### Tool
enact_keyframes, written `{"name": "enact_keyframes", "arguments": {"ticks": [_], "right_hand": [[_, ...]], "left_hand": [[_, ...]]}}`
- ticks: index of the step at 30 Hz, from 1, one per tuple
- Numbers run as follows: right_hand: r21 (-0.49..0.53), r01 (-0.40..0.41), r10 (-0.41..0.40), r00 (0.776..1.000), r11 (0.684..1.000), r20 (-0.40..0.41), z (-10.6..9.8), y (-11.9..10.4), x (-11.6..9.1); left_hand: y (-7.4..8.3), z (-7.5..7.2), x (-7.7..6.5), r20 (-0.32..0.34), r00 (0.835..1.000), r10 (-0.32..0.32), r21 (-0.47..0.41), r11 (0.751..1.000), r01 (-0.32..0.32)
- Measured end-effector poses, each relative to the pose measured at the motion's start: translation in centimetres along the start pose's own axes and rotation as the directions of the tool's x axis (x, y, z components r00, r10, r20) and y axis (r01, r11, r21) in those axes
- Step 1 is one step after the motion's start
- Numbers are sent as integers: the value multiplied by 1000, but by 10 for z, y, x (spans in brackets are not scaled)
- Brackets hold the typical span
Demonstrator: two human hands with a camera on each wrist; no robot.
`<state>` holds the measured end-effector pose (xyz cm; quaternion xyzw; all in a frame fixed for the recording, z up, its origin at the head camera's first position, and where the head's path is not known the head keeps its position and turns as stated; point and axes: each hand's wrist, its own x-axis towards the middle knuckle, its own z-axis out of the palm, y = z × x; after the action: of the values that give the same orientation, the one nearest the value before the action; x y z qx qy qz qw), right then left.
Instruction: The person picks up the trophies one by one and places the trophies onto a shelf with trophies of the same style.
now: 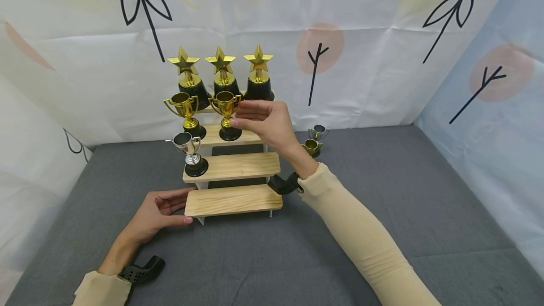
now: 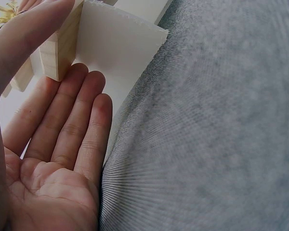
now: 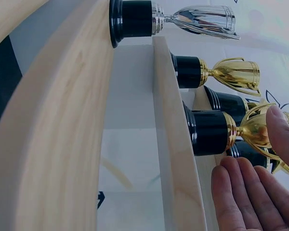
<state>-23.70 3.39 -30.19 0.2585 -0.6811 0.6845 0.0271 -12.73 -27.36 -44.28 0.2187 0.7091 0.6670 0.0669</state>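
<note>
A gold trophy cup (image 1: 225, 102) on a black base stands upright on the third board up of a stepped wooden shelf (image 1: 238, 199). My right hand (image 1: 268, 124) is at its right side, thumb at the stem and fingers extended behind the handle. In the right wrist view the thumb overlaps the cup (image 3: 253, 129). Left of it stands another gold cup (image 1: 182, 106); a silver cup (image 1: 193, 158) sits one board lower. At the bottom board's left end is my left hand (image 1: 155, 215), its straight fingers (image 2: 70, 115) right at the wood.
Three gold star trophies (image 1: 221, 63) line the top board at the back. On the grey cloth right of the shelf stand a small gold cup (image 1: 312, 146) and a silver cup (image 1: 318, 131), partly behind my right arm. A white printed backdrop (image 1: 365, 60) hangs behind.
</note>
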Motion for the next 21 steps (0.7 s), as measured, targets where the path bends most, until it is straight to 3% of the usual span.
{"name": "enact_keyframes", "arguments": {"ticks": [21], "right_hand": [[21, 12, -11, 999, 1000, -35, -32, 1, -39]], "left_hand": [[0, -1, 0, -4, 1000, -17, 8, 1000, 17]]}}
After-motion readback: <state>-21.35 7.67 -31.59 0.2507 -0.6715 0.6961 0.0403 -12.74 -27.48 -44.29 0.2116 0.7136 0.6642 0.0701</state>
